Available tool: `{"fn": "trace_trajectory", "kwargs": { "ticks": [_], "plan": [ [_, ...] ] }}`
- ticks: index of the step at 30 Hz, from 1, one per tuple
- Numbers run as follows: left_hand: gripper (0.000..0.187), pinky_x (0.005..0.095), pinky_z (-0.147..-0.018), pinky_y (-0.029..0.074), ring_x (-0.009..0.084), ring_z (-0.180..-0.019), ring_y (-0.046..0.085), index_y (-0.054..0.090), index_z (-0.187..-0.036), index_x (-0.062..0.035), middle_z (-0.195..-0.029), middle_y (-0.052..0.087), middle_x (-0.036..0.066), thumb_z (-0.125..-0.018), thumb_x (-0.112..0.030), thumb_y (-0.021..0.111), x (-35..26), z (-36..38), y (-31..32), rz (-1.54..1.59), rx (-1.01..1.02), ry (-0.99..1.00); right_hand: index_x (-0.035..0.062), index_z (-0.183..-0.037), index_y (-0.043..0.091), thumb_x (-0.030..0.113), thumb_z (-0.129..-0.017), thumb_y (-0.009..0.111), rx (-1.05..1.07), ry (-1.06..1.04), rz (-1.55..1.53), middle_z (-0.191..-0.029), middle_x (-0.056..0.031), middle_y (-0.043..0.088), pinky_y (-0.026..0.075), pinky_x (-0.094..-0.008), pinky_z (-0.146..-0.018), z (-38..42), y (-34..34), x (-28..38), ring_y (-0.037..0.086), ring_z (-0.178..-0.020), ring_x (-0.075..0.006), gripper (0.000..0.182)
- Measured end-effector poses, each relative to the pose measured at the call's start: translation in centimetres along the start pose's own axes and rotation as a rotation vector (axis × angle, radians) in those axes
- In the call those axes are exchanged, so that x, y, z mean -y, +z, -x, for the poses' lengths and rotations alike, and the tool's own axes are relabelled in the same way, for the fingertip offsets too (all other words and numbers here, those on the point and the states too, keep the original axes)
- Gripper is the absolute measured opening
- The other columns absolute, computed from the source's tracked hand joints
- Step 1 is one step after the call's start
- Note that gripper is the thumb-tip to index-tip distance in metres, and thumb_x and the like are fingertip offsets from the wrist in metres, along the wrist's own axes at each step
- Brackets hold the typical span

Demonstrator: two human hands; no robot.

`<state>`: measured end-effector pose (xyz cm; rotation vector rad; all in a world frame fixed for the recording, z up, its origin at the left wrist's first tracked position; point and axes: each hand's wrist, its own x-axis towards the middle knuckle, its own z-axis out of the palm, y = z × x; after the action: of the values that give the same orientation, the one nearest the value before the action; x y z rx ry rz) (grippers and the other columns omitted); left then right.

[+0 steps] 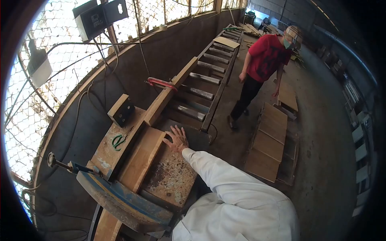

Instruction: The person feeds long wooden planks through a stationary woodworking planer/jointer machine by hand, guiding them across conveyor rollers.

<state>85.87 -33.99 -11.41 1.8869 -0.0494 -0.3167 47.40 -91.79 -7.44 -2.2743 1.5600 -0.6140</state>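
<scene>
My right hand [177, 139], in a white sleeve, lies with its fingers spread at the far end of a wooden board [142, 154]. Its thumb side touches the board's edge, and the other fingers rest on the dark machine table [169, 180]. The board lies flat along a wooden fence [171, 92] and passes under a curved blue-grey machine arm [124, 201]. More of the wood shows on the near side of that arm. A red clamp [162, 83] grips the fence. My left hand is out of view.
A roller conveyor [207, 92] runs on beyond the table. A person in a red shirt [267, 58] stands to its right, near stacked panels [267, 136]. A control box [94, 20] hangs by the mesh window, with cables below. A green cord loop [118, 142] lies behind the fence.
</scene>
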Motion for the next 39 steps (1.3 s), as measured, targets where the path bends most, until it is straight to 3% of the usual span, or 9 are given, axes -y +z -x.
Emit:
{"fn": "trace_trajectory", "kwargs": {
  "ticks": [5,7,10,14,16,23,30,34,39],
  "plan": [
    [0.049,0.0372,-0.1,0.048,0.0276,-0.115,0.061,0.051,-0.132,0.0032,-0.128,0.062,0.016,-0.089,-0.014,0.067,1.7,0.6,-4.6,-1.031,0.004,0.625,0.0154,-0.132,0.058,0.063,-0.091,0.049,-0.147,-0.075,-0.005,-0.15,-0.0153,0.042,0.009,-0.0528,-0.121,0.0,1.5,-0.8,0.027,-0.146,-0.0328,0.063],
    [0.055,0.0393,-0.095,0.049,0.0372,-0.108,0.061,0.057,-0.125,0.0036,-0.121,0.065,0.017,-0.077,-0.012,0.078,4.3,-1.1,-5.1,-0.65,0.041,0.607,0.0144,-0.127,0.062,0.057,-0.09,0.056,-0.195,-0.113,0.055,-0.145,-0.0171,0.047,0.013,-0.0547,-0.119,-0.3,1.6,-0.7,0.033,-0.142,-0.0353,0.056],
    [0.079,0.0421,-0.087,0.053,0.0358,-0.102,0.063,0.049,-0.135,0.0015,-0.114,0.066,0.019,-0.063,0.003,0.083,4.2,-0.1,-5.6,-0.868,-0.143,0.736,0.015,-0.127,0.062,0.057,-0.09,0.057,-0.181,-0.113,0.007,-0.147,-0.0159,0.045,0.011,-0.0524,-0.12,-0.2,1.9,0.0,0.03,-0.144,-0.034,0.057],
    [0.05,0.0451,-0.073,0.061,0.0314,-0.098,0.065,0.05,-0.129,-0.0013,-0.118,0.059,0.018,-0.094,-0.034,0.065,-0.6,1.7,-2.9,0.535,-0.147,-0.111,0.0188,-0.133,0.058,0.058,-0.09,0.055,-0.09,-0.057,0.04,-0.154,-0.0104,0.038,0.009,-0.0475,-0.122,-0.2,1.3,0.3,0.024,-0.148,-0.0277,0.058],
    [0.053,0.0466,-0.074,0.06,0.0308,-0.098,0.065,0.051,-0.124,-0.0027,-0.118,0.059,0.018,-0.099,-0.05,0.051,-0.9,1.9,-2.2,0.351,-0.18,-0.088,0.0176,-0.134,0.057,0.059,-0.09,0.054,-0.067,-0.042,0.054,-0.155,-0.0092,0.037,0.009,-0.0466,-0.122,-0.2,1.3,0.4,0.023,-0.148,-0.0262,0.06],
    [0.049,0.0401,-0.059,0.062,0.0294,-0.083,0.068,0.055,-0.114,-0.0002,-0.109,0.062,0.015,-0.096,-0.046,0.059,-1.0,1.3,-2.6,0.382,-0.199,-0.175,0.0109,-0.135,0.056,0.057,-0.093,0.054,-0.05,-0.05,0.059,-0.152,-0.0115,0.041,0.014,-0.044,-0.121,0.2,0.4,1.3,0.029,-0.146,-0.0272,0.062],
    [0.052,0.0472,-0.068,0.062,0.0316,-0.091,0.066,0.055,-0.114,-0.0004,-0.104,0.06,0.014,-0.094,-0.048,0.062,-3.3,2.1,-1.5,0.404,-0.302,-0.271,-0.0013,-0.137,0.047,0.04,-0.096,0.062,-0.145,0.163,-1.107,-0.129,-0.0188,0.058,0.049,-0.038,-0.097,4.1,4.4,1.8,0.058,-0.119,-0.0265,0.06],
    [0.051,0.0405,-0.055,0.062,0.0302,-0.068,0.07,0.058,-0.104,0.0057,-0.09,0.067,0.018,-0.097,-0.045,0.058,-3.8,1.8,-0.8,0.361,-0.364,-0.255,-0.006,-0.133,0.045,0.038,-0.093,0.067,0.327,0.594,-1.323,-0.124,-0.0207,0.057,0.058,-0.0396,-0.081,7.7,5.0,8.4,0.06,-0.113,-0.0322,0.063],
    [0.053,0.0417,-0.056,0.062,0.0316,-0.069,0.069,0.06,-0.103,0.0061,-0.09,0.067,0.02,-0.098,-0.047,0.055,-4.7,2.0,-0.1,0.257,-0.417,-0.289,-0.007,-0.138,0.037,0.036,-0.091,0.071,0.531,0.64,-1.226,-0.125,-0.0257,0.054,0.06,-0.0413,-0.078,6.1,6.1,11.4,0.066,-0.101,-0.0348,0.073]
  ]
}}
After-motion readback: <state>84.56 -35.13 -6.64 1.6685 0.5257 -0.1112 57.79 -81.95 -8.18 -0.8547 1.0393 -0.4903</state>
